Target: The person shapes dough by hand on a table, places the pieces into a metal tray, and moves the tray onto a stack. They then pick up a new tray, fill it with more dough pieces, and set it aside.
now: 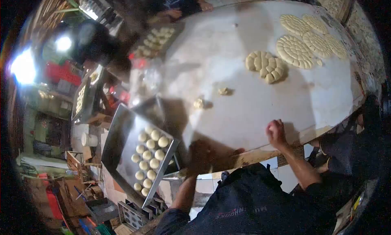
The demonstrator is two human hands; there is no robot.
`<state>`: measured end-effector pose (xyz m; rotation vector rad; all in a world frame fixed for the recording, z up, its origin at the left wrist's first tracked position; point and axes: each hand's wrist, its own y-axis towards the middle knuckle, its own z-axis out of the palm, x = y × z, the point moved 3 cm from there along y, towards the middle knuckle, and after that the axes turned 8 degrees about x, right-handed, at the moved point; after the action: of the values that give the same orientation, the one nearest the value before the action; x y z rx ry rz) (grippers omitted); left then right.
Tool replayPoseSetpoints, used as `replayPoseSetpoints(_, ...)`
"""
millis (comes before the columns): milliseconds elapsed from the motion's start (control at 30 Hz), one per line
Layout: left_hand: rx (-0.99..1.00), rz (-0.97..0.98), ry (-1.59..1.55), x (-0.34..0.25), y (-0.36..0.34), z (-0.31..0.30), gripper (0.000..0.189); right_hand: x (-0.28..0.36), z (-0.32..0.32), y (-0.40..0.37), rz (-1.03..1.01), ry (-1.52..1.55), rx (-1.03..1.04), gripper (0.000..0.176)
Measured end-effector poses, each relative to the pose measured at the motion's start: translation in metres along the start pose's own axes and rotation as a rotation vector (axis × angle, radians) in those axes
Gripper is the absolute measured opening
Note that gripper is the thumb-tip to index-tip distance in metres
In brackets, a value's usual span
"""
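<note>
My right hand (277, 134) is curled over the near edge of the pale worktable (240, 121), its fingers drawn together; whatever may be inside them is hidden. My left hand (205, 151) lies in dark shadow at the same edge, beside the tray, and its fingers are hard to make out. Two small dough lumps, one nearer (198, 103) and one farther (223, 91), rest mid-table. Beyond them sits a cluster of cut dough pieces (264, 65). To my left, a tilted metal tray (128, 133) holds several round dough balls (150, 143).
Several flat, scored dough rounds (294, 51) lie at the far right of the table. Another tray of dough pieces (157, 41) stands at the far left. A person (173, 6) is across the table, and another (93, 43) is at the left. Shelves and tools fill the lower left.
</note>
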<state>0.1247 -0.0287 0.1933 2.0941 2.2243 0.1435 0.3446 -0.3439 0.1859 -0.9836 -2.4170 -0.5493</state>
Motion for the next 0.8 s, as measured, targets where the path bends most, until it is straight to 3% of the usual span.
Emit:
replayPoseSetpoints(100,-0.176,-0.182,-0.198,0.007,0.065,-0.046,0.043,-0.011,-0.032,0.023,-0.137,-0.116,0.126,0.024)
replayPoseSetpoints(133,-0.224,-0.242,-0.267,0.012,0.084,-0.045,0.049,-0.02,-0.027,0.045,-0.196,-0.141,0.012,0.032)
replayPoseSetpoints(167,-0.25,-0.201,-0.369,0.016,0.107,-0.028,0.055,-0.024,-0.017,0.066,-0.194,-0.133,-0.079,0.038)
replayPoseSetpoints(200,-0.188,-0.249,-0.485,0.004,0.128,-0.031,0.055,-0.005,-0.026,0.089,-0.106,-0.09,0.009,0.043)
replayPoseSetpoints(267,-0.128,-0.289,-0.624,-0.026,0.143,-0.019,0.052,0.015,0.002,0.109,-0.038,-0.084,-0.05,0.044)
replayPoseSetpoints(367,-0.078,-0.265,-0.48,-0.067,0.114,0.019,0.039,0.044,0.017,0.081,-0.125,-0.069,0.088,0.039)
replayPoseSetpoints(433,0.05,-0.022,-0.116,-0.062,0.031,0.121,0.027,0.05,0.009,0.051,-0.44,-0.045,0.179,0.018)
replayPoseSetpoints(467,-0.075,-0.006,-0.285,-0.057,0.022,0.099,0.031,0.033,-0.004,0.053,-0.444,-0.045,0.172,0.018)
replayPoseSetpoints(500,-0.193,0.01,-0.458,-0.048,0.014,0.062,0.035,0.014,-0.017,0.052,-0.573,-0.092,0.242,0.018)
replayPoseSetpoints(533,0.111,-0.041,-0.476,-0.035,0.027,0.023,0.027,0.002,-0.022,0.054,-0.697,-0.136,0.315,0.018)
replayPoseSetpoints(567,0.42,-0.089,-0.486,-0.016,0.046,0.0,0.02,-0.01,-0.022,0.07,-0.577,-0.142,0.203,0.017)
replayPoseSetpoints(633,-0.171,-0.186,-0.337,0.025,0.075,-0.002,0.012,-0.017,-0.024,0.111,-0.409,-0.198,0.026,0.019)
replayPoseSetpoints(667,-0.148,-0.203,-0.343,0.021,0.105,-0.007,0.01,-0.009,-0.013,0.132,-0.495,-0.104,-0.109,0.019)
replayPoseSetpoints(733,-0.196,-0.245,-0.509,-0.006,0.157,-0.014,0.009,0.006,0.018,0.141,-0.305,-0.121,-0.014,0.015)
replayPoseSetpoints(767,-0.279,-0.276,-0.663,-0.022,0.168,-0.013,0.01,0.009,0.038,0.142,-0.267,-0.094,0.001,0.013)
replayPoseSetpoints(800,-0.24,-0.312,-0.713,-0.037,0.168,-0.012,0.011,0.026,0.04,0.136,-0.319,-0.098,-0.046,0.012)
